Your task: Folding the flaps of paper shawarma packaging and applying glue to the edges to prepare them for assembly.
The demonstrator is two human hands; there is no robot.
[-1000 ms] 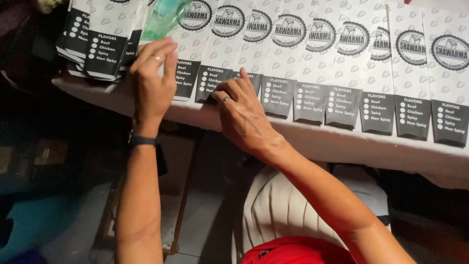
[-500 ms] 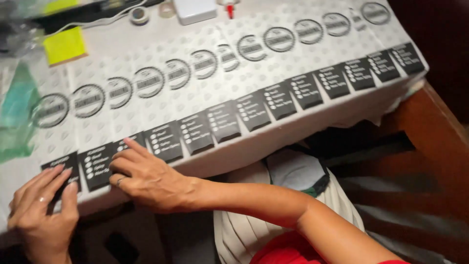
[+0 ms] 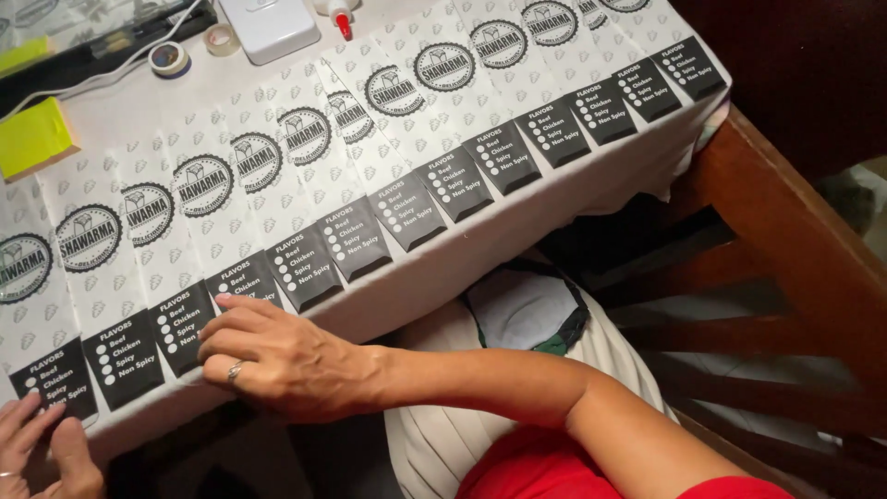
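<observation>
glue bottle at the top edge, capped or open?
Capped. The glue bottle shows a red cap on its tip, pointing toward the paper sleeves; the rest is cut off by the frame.

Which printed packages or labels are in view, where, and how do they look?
Paper sleeves: overlapping row across the table, white, round black emblem, black panel at the near edge.
Yellow pad: far left, blank.
Right hand: on the sleeves' black panels.
Left hand: at the leftmost sleeve.

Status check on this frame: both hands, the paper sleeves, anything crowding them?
Left hand fingertips on the end paper sleeve, nothing gripped. Right hand flat on the overlapped sleeve row at the table edge. Tape rolls and yellow pad sit well clear.
</observation>
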